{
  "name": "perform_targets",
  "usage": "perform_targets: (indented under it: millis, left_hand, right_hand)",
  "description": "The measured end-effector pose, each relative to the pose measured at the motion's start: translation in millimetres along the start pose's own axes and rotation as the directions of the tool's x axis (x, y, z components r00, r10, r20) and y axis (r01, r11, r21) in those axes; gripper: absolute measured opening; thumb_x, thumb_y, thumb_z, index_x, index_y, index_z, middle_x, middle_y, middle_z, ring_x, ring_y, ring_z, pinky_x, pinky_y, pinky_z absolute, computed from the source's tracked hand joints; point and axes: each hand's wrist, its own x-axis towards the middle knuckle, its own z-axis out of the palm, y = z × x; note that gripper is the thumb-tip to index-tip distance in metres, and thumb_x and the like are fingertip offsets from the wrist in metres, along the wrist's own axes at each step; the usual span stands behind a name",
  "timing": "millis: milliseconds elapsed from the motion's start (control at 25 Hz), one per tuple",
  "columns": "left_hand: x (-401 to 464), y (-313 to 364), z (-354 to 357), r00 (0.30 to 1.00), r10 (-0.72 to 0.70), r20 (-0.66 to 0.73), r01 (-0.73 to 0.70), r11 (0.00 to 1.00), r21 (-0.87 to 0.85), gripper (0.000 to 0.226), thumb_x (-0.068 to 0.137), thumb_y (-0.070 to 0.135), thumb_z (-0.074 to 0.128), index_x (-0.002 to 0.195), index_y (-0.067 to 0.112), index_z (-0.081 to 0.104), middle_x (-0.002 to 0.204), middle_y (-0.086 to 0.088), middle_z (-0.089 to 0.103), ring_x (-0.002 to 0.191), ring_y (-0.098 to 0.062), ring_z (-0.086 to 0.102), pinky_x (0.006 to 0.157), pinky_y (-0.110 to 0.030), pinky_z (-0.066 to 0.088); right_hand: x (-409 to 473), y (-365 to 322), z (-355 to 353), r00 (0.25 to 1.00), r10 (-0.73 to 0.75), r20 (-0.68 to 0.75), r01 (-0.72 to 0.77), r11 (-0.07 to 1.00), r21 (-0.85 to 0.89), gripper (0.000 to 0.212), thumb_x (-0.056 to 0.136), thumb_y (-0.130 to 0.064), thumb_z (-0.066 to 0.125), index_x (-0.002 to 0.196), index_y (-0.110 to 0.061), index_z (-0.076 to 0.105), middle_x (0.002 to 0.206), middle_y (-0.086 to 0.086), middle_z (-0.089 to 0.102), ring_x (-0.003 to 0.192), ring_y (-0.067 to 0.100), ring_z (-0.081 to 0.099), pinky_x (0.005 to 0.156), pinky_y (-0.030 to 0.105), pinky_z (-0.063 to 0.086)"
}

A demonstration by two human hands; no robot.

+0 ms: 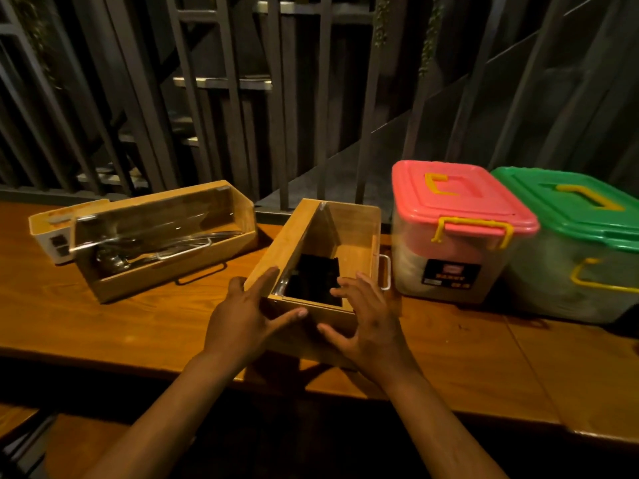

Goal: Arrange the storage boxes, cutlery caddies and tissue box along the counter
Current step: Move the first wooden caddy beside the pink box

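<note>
- Counter (pixel 103 326): warm wood, dark railing (pixel 221 98) at 12 o'clock.
- Caddy (pixel 311 243): dark contents; your left hand (pixel 242 323) and right hand (pixel 370 319) spread, flanking it.
- Pink-lidded box (pixel 460 198), green-lidded box (pixel 570 205): 2 o'clock.

Dim warm light is falling on the counter (pixel 103 323), edges are bending with wide-angle distortion, and background railings are fading into soft shadow.

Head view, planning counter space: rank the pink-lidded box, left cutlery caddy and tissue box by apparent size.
1. Left cutlery caddy and pink-lidded box: look alike; distance differs, unranked.
2. Tissue box: smallest, partly hidden.
</note>
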Motion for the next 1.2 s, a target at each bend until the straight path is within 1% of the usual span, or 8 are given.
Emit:
perform_targets:
  millis: [200, 400, 520, 720, 800, 880, 1080, 1200]
  left_hand:
    - [28.1, 16.8, 7.9, 0.998, 0.054, -0.029, -0.049, 0.985, 0.163, 0.1, 0.061, 0.089, 0.043, 0.15, 0.046, 0.027, 0.119, -0.005, 0.056, 0.093, -0.02, 0.062, 0.067, -0.028, 0.055]
    - [54.1, 27.8, 23.6, 0.995, 0.085, -0.049, -0.072, 0.969, 0.235, 0.094, 0.07, 0.084, 0.043, 0.151, 0.041, 0.024, 0.116, -0.006, 0.058, 0.09, -0.021, 0.063, 0.068, -0.031, 0.057]
    - [67.1, 28.5, 30.1, 0.992, 0.107, -0.068, -0.086, 0.963, 0.254, 0.091, 0.074, 0.082, 0.043, 0.151, 0.039, 0.023, 0.116, -0.008, 0.058, 0.089, -0.021, 0.064, 0.064, -0.029, 0.055]
    - [90.7, 27.7, 38.0, 0.993, 0.112, -0.031, -0.103, 0.971, 0.214, 0.09, 0.074, 0.081, 0.045, 0.15, 0.038, 0.025, 0.121, -0.011, 0.056, 0.095, -0.025, 0.064, 0.069, -0.032, 0.056]
    - [96.2, 28.5, 39.6, 0.994, 0.103, -0.024, -0.095, 0.972, 0.214, 0.09, 0.074, 0.08, 0.047, 0.15, 0.037, 0.025, 0.123, -0.011, 0.056, 0.097, -0.026, 0.064, 0.07, -0.032, 0.055]
    - [100.7, 29.3, 40.1, 0.994, 0.105, -0.024, -0.098, 0.972, 0.214, 0.088, 0.075, 0.078, 0.049, 0.149, 0.036, 0.026, 0.122, -0.012, 0.056, 0.098, -0.027, 0.064, 0.069, -0.031, 0.053]
    - [109.9, 27.5, 42.7, 0.996, 0.094, -0.004, -0.091, 0.976, 0.198, 0.089, 0.075, 0.079, 0.05, 0.15, 0.037, 0.025, 0.123, -0.013, 0.056, 0.099, -0.029, 0.064, 0.07, -0.034, 0.054]
    - [109.6, 31.8, 39.0, 0.996, 0.087, 0.015, -0.088, 0.975, 0.204, 0.089, 0.076, 0.077, 0.051, 0.151, 0.036, 0.025, 0.126, -0.015, 0.054, 0.103, -0.031, 0.063, 0.072, -0.035, 0.054]
  right_hand:
    - [20.7, 13.4, -11.6, 0.993, 0.118, 0.018, -0.117, 0.993, -0.024, 0.057, 0.076, -0.039, 0.08, 0.124, -0.041, 0.048, 0.145, -0.014, 0.046, 0.148, 0.015, 0.019, 0.114, 0.046, 0.032]
    - [38.1, 29.1, -12.9, 0.976, 0.216, 0.041, -0.21, 0.971, -0.118, 0.063, 0.08, -0.047, 0.074, 0.129, -0.055, 0.035, 0.154, -0.014, 0.035, 0.15, 0.013, 0.012, 0.114, 0.048, 0.032]
    - [48.7, 33.0, -9.2, 0.978, 0.209, 0.023, -0.203, 0.968, -0.147, 0.062, 0.08, -0.044, 0.074, 0.13, -0.048, 0.038, 0.152, -0.012, 0.038, 0.149, 0.016, 0.015, 0.111, 0.047, 0.032]
    - [65.2, 40.6, -4.8, 0.975, 0.22, -0.004, -0.218, 0.964, -0.151, 0.06, 0.078, -0.041, 0.076, 0.127, -0.045, 0.041, 0.149, -0.009, 0.04, 0.146, 0.017, 0.024, 0.102, 0.032, 0.03]
    - [70.2, 43.7, -2.6, 0.975, 0.223, -0.006, -0.222, 0.965, -0.143, 0.06, 0.077, -0.041, 0.077, 0.125, -0.045, 0.041, 0.147, -0.008, 0.041, 0.143, 0.018, 0.031, 0.102, 0.036, 0.042]
    - [74.8, 45.2, -1.9, 0.972, 0.235, -0.004, -0.233, 0.961, -0.149, 0.06, 0.077, -0.042, 0.076, 0.125, -0.045, 0.04, 0.148, -0.007, 0.04, 0.144, 0.018, 0.029, 0.102, 0.045, 0.047]
    - [80.6, 48.2, -0.8, 0.971, 0.239, 0.009, -0.234, 0.958, -0.165, 0.057, 0.08, -0.04, 0.075, 0.127, -0.042, 0.042, 0.151, -0.007, 0.04, 0.148, 0.018, 0.019, 0.106, 0.042, 0.037]
    - [83.3, 47.7, -2.7, 0.969, 0.246, 0.033, -0.238, 0.958, -0.161, 0.057, 0.081, -0.039, 0.075, 0.127, -0.041, 0.041, 0.152, -0.005, 0.039, 0.148, 0.021, 0.019, 0.106, 0.043, 0.037]
